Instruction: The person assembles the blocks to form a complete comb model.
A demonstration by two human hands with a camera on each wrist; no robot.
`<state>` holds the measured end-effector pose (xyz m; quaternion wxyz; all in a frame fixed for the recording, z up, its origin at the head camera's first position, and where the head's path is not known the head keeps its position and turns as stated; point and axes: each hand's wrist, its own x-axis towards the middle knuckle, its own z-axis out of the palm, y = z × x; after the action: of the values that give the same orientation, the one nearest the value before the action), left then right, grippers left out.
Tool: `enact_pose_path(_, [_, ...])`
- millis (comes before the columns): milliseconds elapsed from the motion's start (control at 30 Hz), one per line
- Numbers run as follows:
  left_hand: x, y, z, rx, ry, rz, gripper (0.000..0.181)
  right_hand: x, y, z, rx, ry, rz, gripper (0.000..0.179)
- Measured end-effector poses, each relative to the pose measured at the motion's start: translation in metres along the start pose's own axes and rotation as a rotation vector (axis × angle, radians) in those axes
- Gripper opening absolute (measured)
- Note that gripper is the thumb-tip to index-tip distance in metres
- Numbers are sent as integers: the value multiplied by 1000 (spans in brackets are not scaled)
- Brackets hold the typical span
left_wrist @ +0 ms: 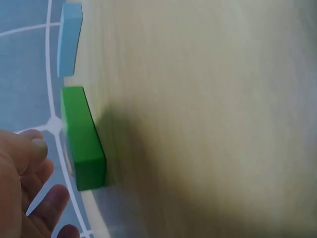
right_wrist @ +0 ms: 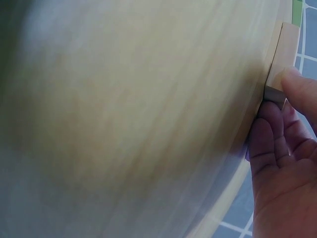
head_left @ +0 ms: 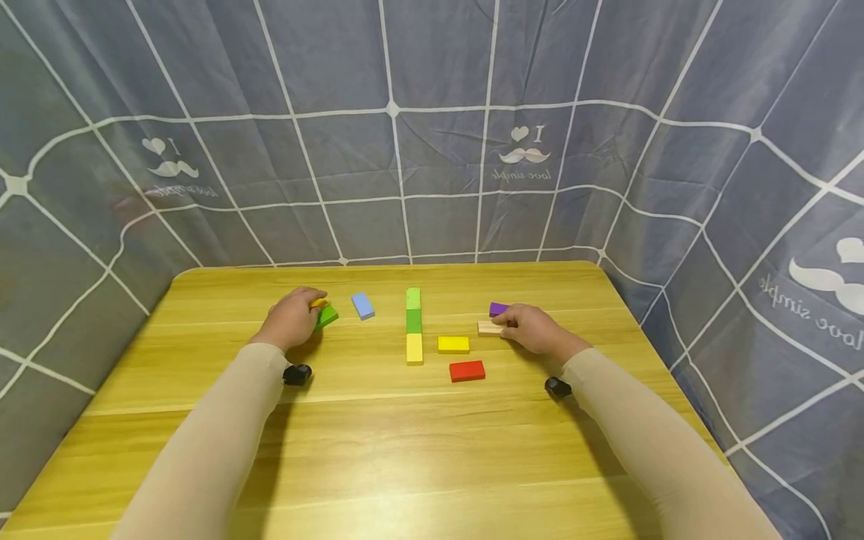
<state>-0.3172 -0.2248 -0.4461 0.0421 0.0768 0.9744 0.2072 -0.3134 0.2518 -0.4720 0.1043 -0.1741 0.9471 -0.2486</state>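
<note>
My left hand [head_left: 290,319] is at the left of the table, beside a green block [head_left: 327,316] and an orange-yellow block [head_left: 318,303] partly hidden by the fingers. In the left wrist view, the loosely bent fingers [left_wrist: 54,203] stand apart from the thumb, with a gap before the green block [left_wrist: 85,141]. On the right, my right hand [head_left: 535,330] pinches the near end of a plain wooden block [head_left: 489,328] lying on the table. The right wrist view shows the thumb on that block [right_wrist: 286,54] and fingers at its end. A purple block [head_left: 498,309] lies just behind it, partly covered.
Light green [head_left: 413,298], green [head_left: 414,322] and pale yellow [head_left: 415,349] blocks form a line mid-table. A blue block [head_left: 363,306] lies left of it; yellow [head_left: 453,345] and red [head_left: 467,371] blocks lie right. A grey curtain [head_left: 439,150] hangs behind the wooden table [head_left: 418,450].
</note>
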Motion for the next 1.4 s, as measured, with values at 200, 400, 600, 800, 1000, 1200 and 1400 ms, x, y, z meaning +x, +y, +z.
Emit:
enact_pose_path(200, [-1,-8,2,40,-39,-9,45,1,0,0,3,8,-17,35])
enact_pose_path(400, [0,-12,4,55,-47,-22,46,0,-1,1,4,9,2,35])
enact_pose_path(600, [-2,-14,2,77,-28,-26,45,-1,-1,1,7,15,12,35])
enact_pose_path(800, [-6,-14,-1,93,-17,-57,44,-1,-1,2,3,12,11,35])
enact_pose_path(1000, [-7,-19,-2,82,-5,-79,42,-2,-2,2,6,17,13,35])
enact_pose_path(1200, [-6,-24,-1,43,7,-93,38,-2,-2,2,16,25,15,33])
enact_pose_path(1400, [-7,-26,-3,47,35,-92,34,-1,-1,3,20,28,7,33])
